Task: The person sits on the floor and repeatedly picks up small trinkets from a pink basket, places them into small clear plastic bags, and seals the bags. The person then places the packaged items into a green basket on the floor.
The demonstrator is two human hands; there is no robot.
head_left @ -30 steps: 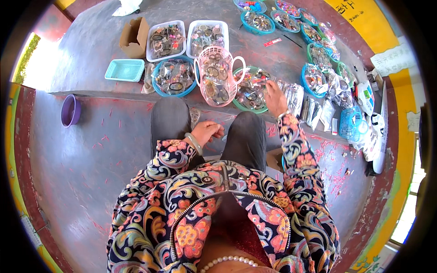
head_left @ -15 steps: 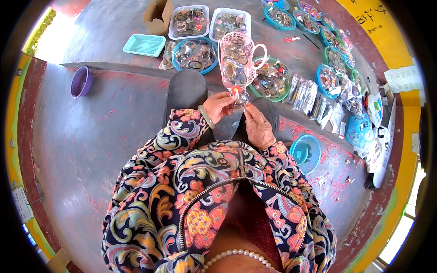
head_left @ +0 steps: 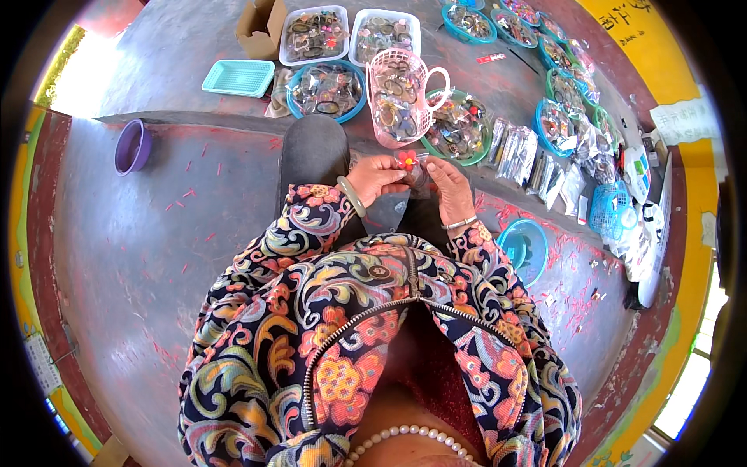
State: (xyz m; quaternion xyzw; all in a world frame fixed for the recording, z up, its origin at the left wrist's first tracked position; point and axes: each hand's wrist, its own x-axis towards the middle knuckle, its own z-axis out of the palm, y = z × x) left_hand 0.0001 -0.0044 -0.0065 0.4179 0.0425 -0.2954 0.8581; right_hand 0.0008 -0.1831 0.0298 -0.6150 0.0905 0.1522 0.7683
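A small clear plastic bag (head_left: 421, 180) with a dark hair tie seemingly in it is stretched between my two hands above my lap. At its top sits a red flower ornament (head_left: 407, 159) with a yellow centre. Pinching the bag's left side, my left hand (head_left: 375, 178) has its fingers closed by the flower. My right hand (head_left: 453, 191) grips the opposite upper edge between thumb and fingers. Just beyond them stands a pink basket (head_left: 424, 119) with looped handles, holding several bagged hair ties.
Behind the basket are a blue basin (head_left: 361, 103), white trays (head_left: 347, 51) and a green basket (head_left: 487, 146), all with bagged goods. An empty turquoise tray (head_left: 236, 91) and cardboard box (head_left: 257, 48) lie left. A purple bowl (head_left: 132, 165) and teal bowl (head_left: 541, 265) stand on the floor.
My right hand has risen from below the hair tie to the bag's upper right edge. The flower, formerly over the basket's near end, is now nearer me, and the bag is spread between both hands.
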